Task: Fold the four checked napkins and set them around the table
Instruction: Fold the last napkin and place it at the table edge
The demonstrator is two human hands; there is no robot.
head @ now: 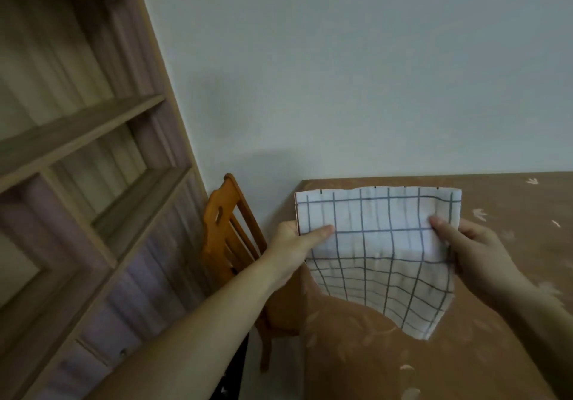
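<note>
One checked napkin (376, 244) in view, held up over the far-left corner of the table (387, 353). Left hand (294, 241) pinches its left edge, thumb on the front; right hand (474, 244) pinches the right edge the same way, other fingers hidden behind the cloth. Top edge looks doubled; lower right corner hangs loose, contact with the table unclear. Table's left edge is close to one orange chair (226, 232); shelf unit (77, 151) further left. Wall behind. No readable writing.

Matt cloth napkin (379, 244), wooden chair (228, 232)
</note>
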